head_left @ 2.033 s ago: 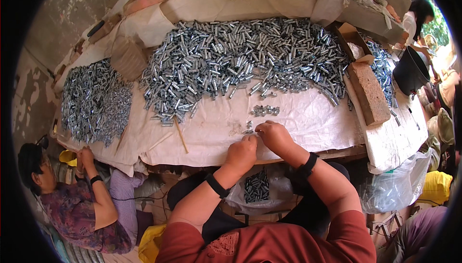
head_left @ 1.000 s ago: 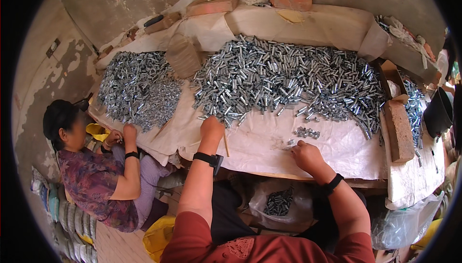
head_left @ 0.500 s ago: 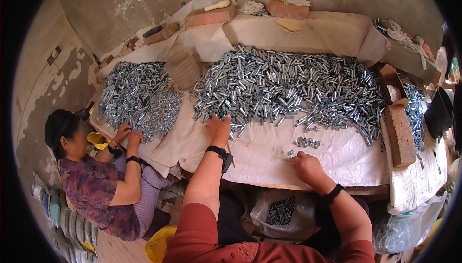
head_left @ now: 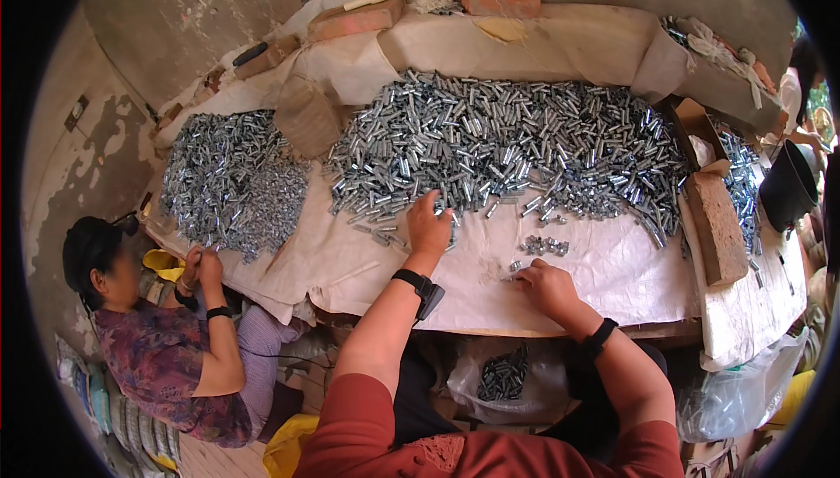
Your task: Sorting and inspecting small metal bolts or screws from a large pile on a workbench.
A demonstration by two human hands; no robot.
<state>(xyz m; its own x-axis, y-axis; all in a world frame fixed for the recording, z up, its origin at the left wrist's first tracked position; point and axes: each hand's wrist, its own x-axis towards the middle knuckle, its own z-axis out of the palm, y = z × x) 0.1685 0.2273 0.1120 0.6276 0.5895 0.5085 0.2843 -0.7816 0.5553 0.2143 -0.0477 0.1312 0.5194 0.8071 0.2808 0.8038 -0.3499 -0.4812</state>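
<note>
Left hand (head_left: 430, 226), centre of frame: at the lower edge of the large pile of metal cylinders (head_left: 525, 132), fingers toward the top of frame, thumb parted from them; hand looks open. Whether it touches a piece: cannot tell. Right hand (head_left: 547, 287), right of centre: fingertips drawn together, pointing upper left; cannot tell if a piece is between them.

Orientation: cylinders in the pile point every way, no common axis. Loose ones left of the left hand slant, upper left to lower right. One close beside its thumb has its long axis roughly up and down the frame.

Position: pile spans the upper middle of the surface (head_left: 612, 281), mostly above and to the right of the left hand. Cluster of small metal pieces (head_left: 543, 245) just above the right hand, longer side to side; a couple of loose pieces (head_left: 515, 265) at its fingertips.

Versus 0.5 s ago: left hand has shifted right along the pile edge. Right hand remains by the loose pieces. Camera view has also shifted slightly.
</note>
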